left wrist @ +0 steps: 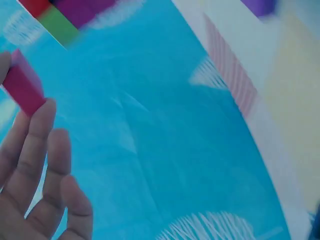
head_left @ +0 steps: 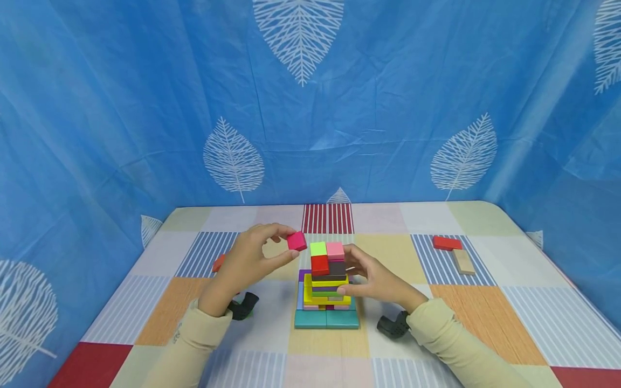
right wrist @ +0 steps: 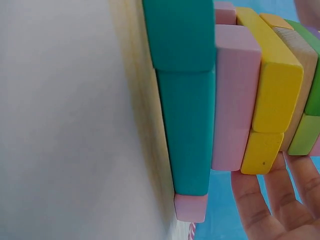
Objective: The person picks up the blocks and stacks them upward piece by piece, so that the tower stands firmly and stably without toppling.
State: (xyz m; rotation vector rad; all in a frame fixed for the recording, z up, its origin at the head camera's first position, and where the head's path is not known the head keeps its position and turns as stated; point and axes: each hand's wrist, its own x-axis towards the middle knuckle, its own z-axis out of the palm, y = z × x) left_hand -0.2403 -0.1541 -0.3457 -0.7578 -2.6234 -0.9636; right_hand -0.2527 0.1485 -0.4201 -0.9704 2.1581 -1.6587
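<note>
My left hand (head_left: 259,252) pinches a small crimson wooden block (head_left: 297,241) between thumb and fingertips, up beside the top left of a block tower (head_left: 320,265). In the left wrist view the crimson block (left wrist: 25,87) sits between the fingertips, apart from the tower's top. Teal blocks (head_left: 310,319) form the tower's base, with yellow, green, purple and dark layers above. On top are a lime block (head_left: 318,248), a pink one (head_left: 335,250) and a red one (head_left: 319,264). My right hand (head_left: 371,277) holds the tower's right side, thumb in front and fingers behind.
An orange-red block (head_left: 219,263) lies partly hidden behind my left wrist. To the right lie a red block (head_left: 447,243) and a plain wood block (head_left: 464,262). Black wrist devices (head_left: 393,325) show under both wrists. A blue leaf-patterned cloth (head_left: 320,118) hangs behind the table.
</note>
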